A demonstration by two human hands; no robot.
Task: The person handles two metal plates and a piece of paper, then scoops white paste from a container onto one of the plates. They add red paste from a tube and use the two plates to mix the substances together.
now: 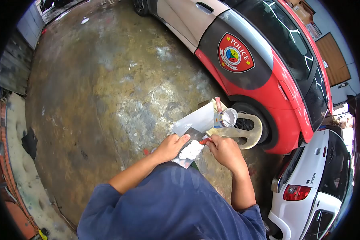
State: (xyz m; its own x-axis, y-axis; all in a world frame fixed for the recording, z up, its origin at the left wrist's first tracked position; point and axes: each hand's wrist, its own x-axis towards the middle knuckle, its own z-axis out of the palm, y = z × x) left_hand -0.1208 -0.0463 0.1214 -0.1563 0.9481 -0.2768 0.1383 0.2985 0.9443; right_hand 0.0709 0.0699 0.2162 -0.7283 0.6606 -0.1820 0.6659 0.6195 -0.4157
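In front of my body, my left hand (171, 148) grips a flat grey plate (193, 134), the thumb lying along its face. A thick heap of white putty (191, 150) is spread on the plate. From the right, my right hand (225, 151) is closed round a small red tube-like thing (205, 141), its tip right at the edge of the putty. Just beyond the hands, an open tin (228, 118) with pale contents stands on a cream plastic stool (255, 138). A pale flat sheet (195, 118) lies beside the tin.
A red, black and silver car (264, 90) with a police badge stands close on the right, its wheel behind the stool. A white pickup (304, 192) is at lower right. Stained concrete floor (96, 92) stretches left to a low wall (18, 132).
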